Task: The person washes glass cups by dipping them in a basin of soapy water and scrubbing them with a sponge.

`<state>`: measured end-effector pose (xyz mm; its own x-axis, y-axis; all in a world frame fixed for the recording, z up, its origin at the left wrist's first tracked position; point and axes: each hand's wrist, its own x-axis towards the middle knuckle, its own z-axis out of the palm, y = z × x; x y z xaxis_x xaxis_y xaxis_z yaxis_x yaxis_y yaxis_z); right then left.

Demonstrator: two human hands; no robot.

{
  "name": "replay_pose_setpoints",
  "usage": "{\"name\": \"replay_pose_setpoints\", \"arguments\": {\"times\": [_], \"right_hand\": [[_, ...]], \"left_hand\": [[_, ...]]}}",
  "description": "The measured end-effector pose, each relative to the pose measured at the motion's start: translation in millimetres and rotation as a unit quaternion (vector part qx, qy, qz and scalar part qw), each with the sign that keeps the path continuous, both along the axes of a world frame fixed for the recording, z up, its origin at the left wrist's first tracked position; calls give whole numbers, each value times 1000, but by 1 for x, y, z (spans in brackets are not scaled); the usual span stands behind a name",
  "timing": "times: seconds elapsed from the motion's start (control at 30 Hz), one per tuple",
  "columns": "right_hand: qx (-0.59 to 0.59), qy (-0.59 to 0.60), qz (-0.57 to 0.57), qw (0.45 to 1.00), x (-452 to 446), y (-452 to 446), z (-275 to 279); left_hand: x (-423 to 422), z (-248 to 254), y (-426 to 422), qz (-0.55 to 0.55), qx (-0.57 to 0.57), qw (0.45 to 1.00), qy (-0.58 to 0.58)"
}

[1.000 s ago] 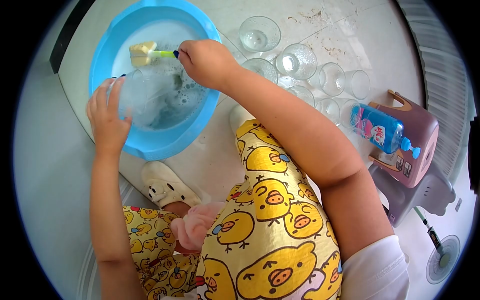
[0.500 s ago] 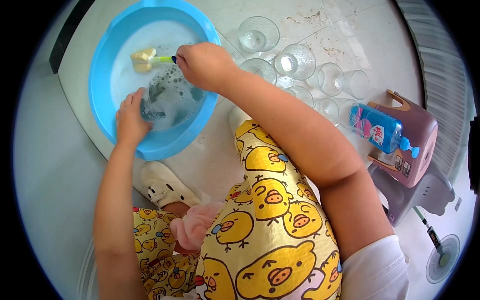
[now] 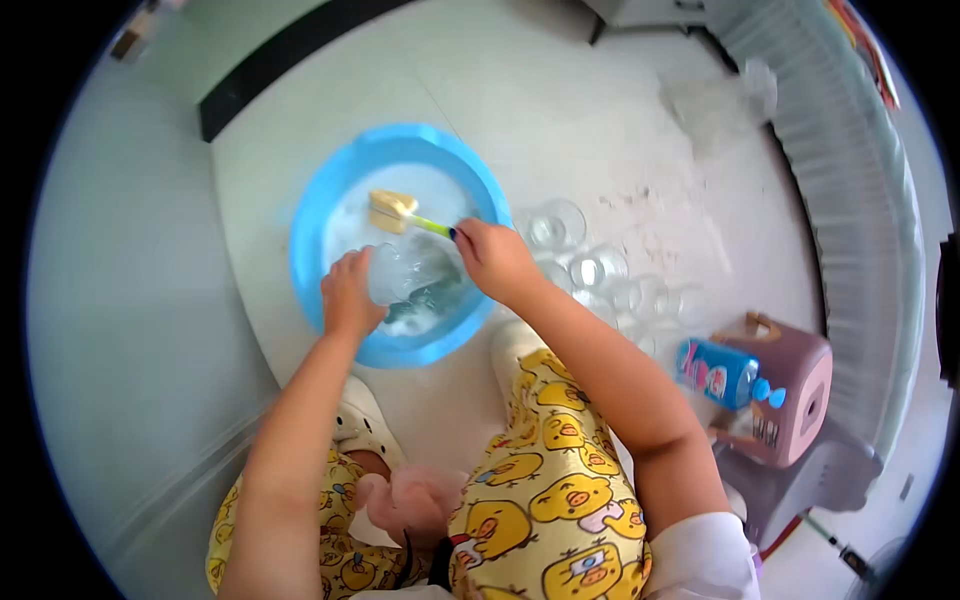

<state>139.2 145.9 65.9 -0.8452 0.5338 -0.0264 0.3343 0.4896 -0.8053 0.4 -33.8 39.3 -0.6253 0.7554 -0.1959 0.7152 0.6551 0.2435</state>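
A blue plastic basin (image 3: 308,228) of foamy, sudsy water stands on the floor in front of me. My right hand (image 3: 495,262), over the basin's right side, is closed round the green handle of a sponge brush (image 3: 393,211). The brush's pale yellow head hangs over the foam, apart from the glass. Inside the basin's left part, my left hand (image 3: 350,296) grips a clear glass (image 3: 396,274) by its side. The glass lies tilted, its mouth toward the right, partly blurred by motion. Dark grey-green water shows below it.
Several clear glasses (image 3: 598,268) stand on the floor right of the basin. Beyond them, a blue dish soap bottle (image 3: 716,372) rests by a pinkish-brown stool (image 3: 803,365) and a grey stool (image 3: 830,470). A wall is at left, a pleated curtain (image 3: 850,200) at right.
My left hand has lifted the glass partly out of the suds. The right hand still holds the sponge brush. The view has tilted up, showing more floor and a cabinet behind.
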Motion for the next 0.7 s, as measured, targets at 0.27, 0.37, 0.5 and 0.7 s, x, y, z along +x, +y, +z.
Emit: {"name": "replay_pose_setpoints", "arguments": {"times": [0.27, 0.37, 0.5, 0.7], "right_hand": [[136, -83, 25, 987, -15, 6, 80], [168, -119, 34, 978, -24, 7, 112], [123, -41, 56, 990, -29, 16, 143], [-149, -37, -46, 987, -34, -1, 203]], "left_hand": [[-40, 56, 11, -165, 25, 948, 272], [-49, 85, 15, -184, 14, 929, 322], [-59, 107, 20, -78, 73, 947, 302], [-59, 157, 11, 86, 302, 948, -45]]}}
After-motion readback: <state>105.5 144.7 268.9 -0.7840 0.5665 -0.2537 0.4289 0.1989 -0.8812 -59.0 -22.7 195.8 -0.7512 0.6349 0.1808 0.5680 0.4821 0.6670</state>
